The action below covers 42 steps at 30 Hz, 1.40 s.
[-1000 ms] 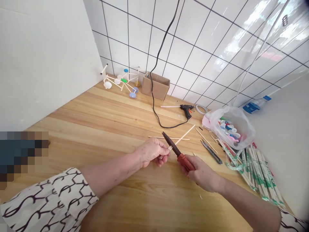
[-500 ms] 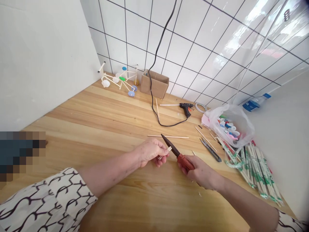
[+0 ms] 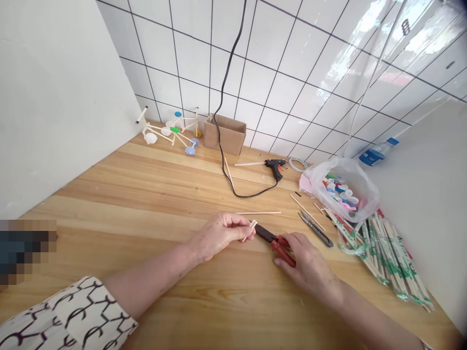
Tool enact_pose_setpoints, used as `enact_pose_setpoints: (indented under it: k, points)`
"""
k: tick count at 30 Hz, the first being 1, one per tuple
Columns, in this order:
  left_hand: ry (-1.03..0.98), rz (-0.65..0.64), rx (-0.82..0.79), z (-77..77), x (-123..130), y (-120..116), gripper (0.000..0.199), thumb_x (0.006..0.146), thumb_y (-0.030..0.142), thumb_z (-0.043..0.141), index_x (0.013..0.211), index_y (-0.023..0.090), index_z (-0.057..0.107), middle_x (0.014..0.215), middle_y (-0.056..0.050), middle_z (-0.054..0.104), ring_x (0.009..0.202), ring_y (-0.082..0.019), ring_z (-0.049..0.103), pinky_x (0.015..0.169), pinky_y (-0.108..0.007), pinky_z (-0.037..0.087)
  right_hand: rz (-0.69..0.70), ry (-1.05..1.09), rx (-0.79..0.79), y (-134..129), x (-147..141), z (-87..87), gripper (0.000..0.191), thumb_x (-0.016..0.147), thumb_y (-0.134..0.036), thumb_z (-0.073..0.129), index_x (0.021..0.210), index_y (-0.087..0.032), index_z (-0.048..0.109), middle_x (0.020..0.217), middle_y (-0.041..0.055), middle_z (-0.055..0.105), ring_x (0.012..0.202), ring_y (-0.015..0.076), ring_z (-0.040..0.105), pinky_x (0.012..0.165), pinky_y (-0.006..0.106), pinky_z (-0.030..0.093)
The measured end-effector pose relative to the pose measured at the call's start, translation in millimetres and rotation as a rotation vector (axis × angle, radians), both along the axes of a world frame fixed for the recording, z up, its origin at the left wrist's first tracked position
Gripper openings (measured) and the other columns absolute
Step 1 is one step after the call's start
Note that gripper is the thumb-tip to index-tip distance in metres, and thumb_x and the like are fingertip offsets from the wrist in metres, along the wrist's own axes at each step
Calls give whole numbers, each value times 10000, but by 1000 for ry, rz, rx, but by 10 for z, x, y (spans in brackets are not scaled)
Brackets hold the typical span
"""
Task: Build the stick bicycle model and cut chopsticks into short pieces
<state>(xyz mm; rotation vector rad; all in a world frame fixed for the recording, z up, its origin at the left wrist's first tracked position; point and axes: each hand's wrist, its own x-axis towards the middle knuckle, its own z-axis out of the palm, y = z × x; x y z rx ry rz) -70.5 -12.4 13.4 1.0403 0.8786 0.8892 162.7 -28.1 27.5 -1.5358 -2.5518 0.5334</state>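
My left hand (image 3: 231,234) is closed, pinching short pale wooden sticks (image 3: 251,225) between thumb and fingers. To its right, my right hand (image 3: 306,260) is loosely around the red handles of a pair of long-nosed pliers (image 3: 272,238), thumb on one side and fingers on the other. The dark jaws point toward the left hand, and their tips are partly hidden behind it. The pliers are low over the tabletop; I cannot tell whether they rest on it. A long thin wooden stick (image 3: 264,213) lies just beyond the left hand.
A glue gun (image 3: 274,167) with its black cord lies ahead, near a cardboard box (image 3: 226,136) and stick-built models with bottle-cap wheels (image 3: 171,130). Rightward are thread snips (image 3: 315,228), a plastic bag of caps (image 3: 365,189), wrapped chopsticks (image 3: 392,257), a tape roll (image 3: 298,164) and a bottle (image 3: 375,154).
The pliers have tipped lower toward the table, their handles now spread, and my right hand's grip has loosened. My left hand still holds the short sticks. The camera view has shifted slightly.
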Motion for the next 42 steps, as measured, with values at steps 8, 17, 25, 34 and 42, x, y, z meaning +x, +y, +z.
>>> enact_pose_setpoints:
  k: [8,17,25,34,42]
  points:
    - [155,18,131,-38,70,-36,162,727,284,630,668,136,663,675,8,531,614,-94,439,582,-223,348,9,125,103,84,-56,-44,252,777,-260,591,1017,-183,573,995,108,579,960,256,523,831,402,433]
    - [276,-4,267,-129,111,-80,137,752,238,596,722,135,681,713,-11,569,692,-130,535,630,-227,419,-150,429,-159,135,-548,-22,164,812,-333,551,770,-187,612,636,-12,619,514,101,530,470,200,404]
    - [482,-92,572,-187,77,-66,154,807,147,539,835,149,691,839,-54,666,813,-161,593,759,-259,452,-43,351,-73,88,-578,-7,76,786,-169,538,743,-183,598,632,-13,604,547,108,537,522,209,409]
    - [603,-99,776,-190,62,-115,192,784,55,488,835,165,638,870,-48,675,848,-159,605,785,-265,473,32,406,11,48,-594,-38,101,746,-88,543,725,-182,574,644,-4,614,575,121,559,570,226,439]
    - [618,-97,807,-203,72,-109,199,779,48,473,824,171,622,847,-41,668,819,-155,603,760,-263,478,-21,438,-23,41,-602,-67,92,733,-95,550,707,-181,570,628,-15,605,544,104,540,524,203,436]
